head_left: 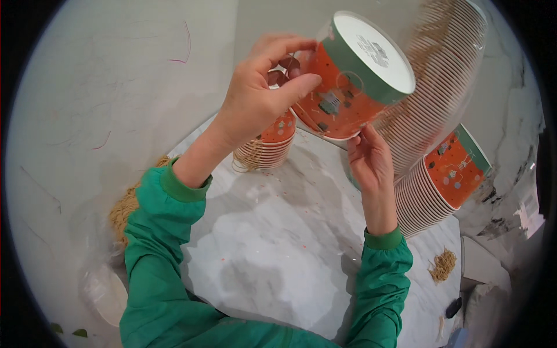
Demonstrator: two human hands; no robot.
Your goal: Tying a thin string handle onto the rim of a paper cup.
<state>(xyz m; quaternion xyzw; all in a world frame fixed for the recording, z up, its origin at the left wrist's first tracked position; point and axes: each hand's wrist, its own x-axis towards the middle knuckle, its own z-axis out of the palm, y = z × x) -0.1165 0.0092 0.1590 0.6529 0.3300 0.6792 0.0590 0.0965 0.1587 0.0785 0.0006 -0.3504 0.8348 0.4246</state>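
Observation:
An orange-and-green paper tub [342,95] is held up at the top middle, tilted, with its white base facing up. My left hand [270,87] grips it from the left, thumb and fingers against its side. My right hand [371,156] pinches its rim from below. A thin tan loop shows against the printed side. Behind and below my left hand stands a nested stack of similar tubs [272,148], with tan loops like rubber bands hanging at its left side.
A long plastic-wrapped stack of tubs [447,69] leans at the upper right, above another nested stack [426,197]. Tan strands [444,265] lie on the marble-patterned table [261,261] at right, near a small black object [454,307]. More tan strands [125,211] sit at its left edge.

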